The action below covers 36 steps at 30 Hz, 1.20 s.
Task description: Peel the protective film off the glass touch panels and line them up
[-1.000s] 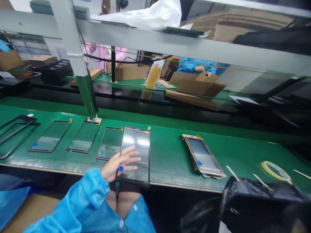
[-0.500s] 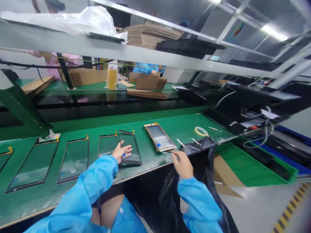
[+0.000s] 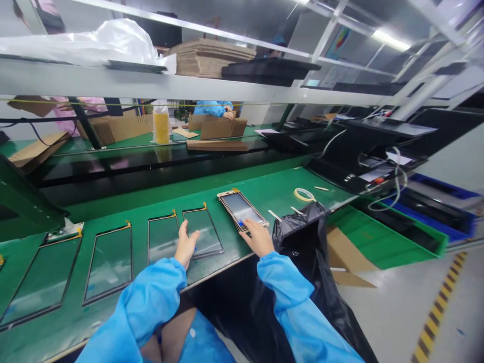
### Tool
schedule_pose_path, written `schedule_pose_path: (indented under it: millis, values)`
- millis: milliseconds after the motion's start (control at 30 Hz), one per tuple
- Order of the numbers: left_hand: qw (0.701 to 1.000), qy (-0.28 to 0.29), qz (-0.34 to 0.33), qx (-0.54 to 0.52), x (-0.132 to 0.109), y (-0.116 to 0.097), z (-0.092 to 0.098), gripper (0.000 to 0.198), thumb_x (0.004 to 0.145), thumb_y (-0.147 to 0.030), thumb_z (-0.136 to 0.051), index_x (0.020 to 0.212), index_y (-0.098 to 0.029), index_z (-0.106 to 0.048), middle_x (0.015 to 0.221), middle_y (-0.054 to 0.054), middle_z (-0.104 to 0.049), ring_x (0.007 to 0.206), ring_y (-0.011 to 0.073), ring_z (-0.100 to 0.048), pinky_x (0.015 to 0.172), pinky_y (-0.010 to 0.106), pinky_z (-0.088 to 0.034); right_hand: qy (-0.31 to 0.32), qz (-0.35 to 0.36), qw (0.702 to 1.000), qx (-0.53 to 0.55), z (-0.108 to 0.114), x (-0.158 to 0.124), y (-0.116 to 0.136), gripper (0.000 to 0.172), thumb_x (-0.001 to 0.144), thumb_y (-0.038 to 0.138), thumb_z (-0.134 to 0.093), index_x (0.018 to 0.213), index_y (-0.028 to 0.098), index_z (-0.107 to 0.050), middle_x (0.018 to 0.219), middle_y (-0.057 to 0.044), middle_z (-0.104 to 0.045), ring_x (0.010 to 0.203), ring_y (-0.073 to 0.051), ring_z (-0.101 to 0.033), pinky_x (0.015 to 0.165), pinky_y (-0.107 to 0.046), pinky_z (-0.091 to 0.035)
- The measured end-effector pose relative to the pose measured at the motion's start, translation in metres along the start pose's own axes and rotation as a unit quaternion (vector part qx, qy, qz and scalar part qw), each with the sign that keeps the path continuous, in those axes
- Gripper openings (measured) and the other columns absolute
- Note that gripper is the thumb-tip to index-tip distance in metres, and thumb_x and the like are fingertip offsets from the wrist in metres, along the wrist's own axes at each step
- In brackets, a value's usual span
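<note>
Hands: apart; our left hand (image 3: 186,246) stands with thumb and forefinger spread, and our right hand (image 3: 259,238) reaches to the stack, though we cannot tell whether its fingers pinch anything.
Left-hand panel: a dark-framed clear panel (image 3: 204,231) lies on the green bench (image 3: 270,190); our left hand overlaps its left edge, and we cannot tell whether they touch.
Right-hand stack: our fingers are at the near end of the stack of light-edged panels (image 3: 239,205), beside the blue tab (image 3: 241,223) on the top one.
Row to our left: we see more framed panels, one (image 3: 162,234) just beside the left-hand panel, another (image 3: 108,262) farther left, and another (image 3: 43,280) beyond that.
Right of the stack: a tape roll (image 3: 303,194) lies on the bench; a black bag (image 3: 321,242) hangs over the edge near our right hand.
Across from us: a co-worker's hands (image 3: 228,114) are at some cardboard (image 3: 223,129).
</note>
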State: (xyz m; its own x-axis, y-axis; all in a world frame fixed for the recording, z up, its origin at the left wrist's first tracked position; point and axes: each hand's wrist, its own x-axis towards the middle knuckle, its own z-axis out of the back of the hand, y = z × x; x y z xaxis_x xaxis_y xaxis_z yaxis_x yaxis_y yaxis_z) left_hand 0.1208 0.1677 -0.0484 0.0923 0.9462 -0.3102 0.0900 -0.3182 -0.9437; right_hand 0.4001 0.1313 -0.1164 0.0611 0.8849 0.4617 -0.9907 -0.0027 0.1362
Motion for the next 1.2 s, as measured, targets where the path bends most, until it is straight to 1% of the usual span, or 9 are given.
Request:
schedule_pose_path:
  millis: [200,367,500,633,733,833,967,1067,1200]
  values:
    - [0.998,0.047,0.008,-0.036,-0.012,0.0,-0.002,0.038,0.083,-0.015,-0.061,0.121,-0.018,-0.061,0.157,0.011,-0.029,0.143,0.0264,-0.032,0.117,0.038,-0.025,-0.074,0.076,0.994,-0.021,0.025,0.016,-0.01,0.035,0.097,0.03,-0.038,0.104,0.017,-0.07,0.106,-0.011,-0.071,0.093,-0.021,-0.068,0.082,-0.03,-0.051]
    - [0.982,0.152,0.066,-0.092,-0.027,-0.016,-0.018,0.033,0.083,-0.022,-0.066,0.115,-0.014,-0.065,0.141,0.018,-0.052,0.137,0.0303,-0.041,0.11,0.045,-0.036,-0.195,0.071,0.977,-0.05,0.075,0.046,-0.012,0.039,0.101,0.031,-0.037,0.096,0.012,-0.071,0.087,-0.012,-0.073,0.07,-0.018,-0.067,0.065,-0.026,-0.048]
    - [0.956,0.219,0.115,-0.159,-0.045,-0.036,-0.039,0.055,0.087,-0.039,-0.062,0.137,-0.019,-0.049,0.153,0.016,-0.037,0.142,0.0275,-0.035,0.112,0.047,-0.034,-0.266,0.172,0.948,-0.022,0.117,0.046,0.038,0.018,0.096,0.021,-0.053,0.101,0.014,-0.069,0.089,-0.009,-0.074,0.075,-0.017,-0.069,0.075,-0.025,-0.05]
    - [0.944,0.202,0.137,-0.222,-0.064,-0.048,-0.037,0.07,0.094,-0.058,-0.037,0.152,-0.021,-0.023,0.159,0.013,-0.026,0.147,0.0227,-0.022,0.117,0.048,-0.024,-0.264,0.348,0.892,0.116,0.139,0.015,0.12,0.02,0.091,0.005,-0.056,0.107,0.013,-0.065,0.092,-0.009,-0.074,0.089,-0.018,-0.07,0.091,-0.032,-0.05]
    - [0.942,0.165,0.117,-0.266,-0.08,-0.049,-0.011,0.067,0.096,-0.049,-0.04,0.153,-0.022,-0.017,0.156,0.012,-0.033,0.145,0.0195,-0.03,0.114,0.038,-0.032,-0.165,0.399,0.876,0.214,0.145,-0.009,0.168,0.016,0.097,0.017,-0.052,0.106,0.013,-0.065,0.099,-0.012,-0.073,0.098,-0.02,-0.068,0.092,-0.035,-0.05]
    - [0.943,0.17,0.072,-0.277,-0.098,-0.046,0.03,0.068,0.091,-0.033,-0.055,0.151,-0.022,-0.024,0.143,0.015,-0.052,0.134,0.0249,-0.048,0.105,0.039,-0.043,-0.056,0.36,0.873,0.324,0.143,-0.015,0.183,0.035,0.101,0.044,-0.042,0.108,0.018,-0.065,0.104,-0.01,-0.072,0.095,-0.021,-0.068,0.09,-0.039,-0.05]
    - [0.958,0.202,0.055,-0.194,-0.125,-0.043,0.086,0.068,0.086,-0.039,-0.065,0.145,-0.022,-0.037,0.133,0.017,-0.06,0.121,0.0322,-0.059,0.087,0.039,-0.052,-0.019,0.046,0.89,0.454,0.124,0.016,0.168,0.043,0.101,0.047,-0.035,0.098,0.019,-0.068,0.095,-0.009,-0.072,0.087,-0.021,-0.067,0.078,-0.036,-0.051]
    - [0.962,0.221,0.064,-0.15,-0.142,-0.04,0.117,0.066,0.085,-0.044,-0.065,0.143,-0.023,-0.041,0.131,0.018,-0.062,0.115,0.0322,-0.063,0.081,0.036,-0.053,0.175,-0.108,0.799,0.566,0.104,0.046,0.166,0.062,0.088,0.072,-0.042,0.083,0.015,-0.067,0.085,-0.013,-0.071,0.072,-0.021,-0.065,0.064,-0.032,-0.049]
    - [0.958,0.252,0.082,-0.11,-0.155,-0.03,0.14,0.064,0.087,-0.045,-0.063,0.142,-0.023,-0.042,0.129,0.018,-0.063,0.113,0.0314,-0.064,0.08,0.035,-0.054,0.418,-0.094,0.641,0.636,0.099,0.06,0.186,0.074,0.077,0.083,-0.045,0.075,0.011,-0.064,0.072,-0.013,-0.069,0.061,-0.017,-0.063,0.056,-0.027,-0.044]
